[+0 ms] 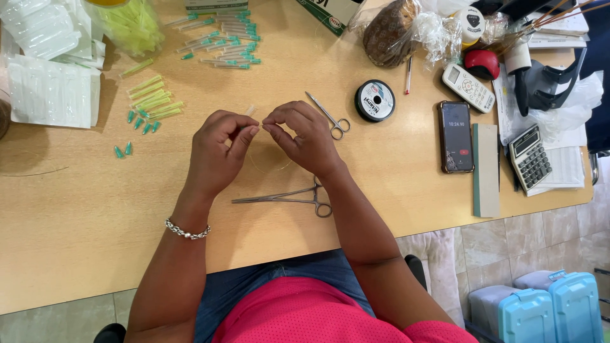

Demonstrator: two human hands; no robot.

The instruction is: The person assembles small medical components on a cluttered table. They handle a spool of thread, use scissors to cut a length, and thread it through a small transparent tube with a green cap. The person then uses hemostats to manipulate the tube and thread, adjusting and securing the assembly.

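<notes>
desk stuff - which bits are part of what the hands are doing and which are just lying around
In use or close by:
- left hand and right hand, pinching a thin clear thread
- line spool
- small scissors
- forceps
- green-capped needles

Lying about:
- phone
- calculator
- remote
- wrapped bread

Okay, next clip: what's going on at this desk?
A person seated at a wooden table holds both hands together above it. The left hand and right hand pinch something very small between their fingertips; a thin loop of clear line seems to hang below. Forceps lie under the wrists, small scissors and a spool of line sit just beyond, and green-capped needles lie farther back.
</notes>
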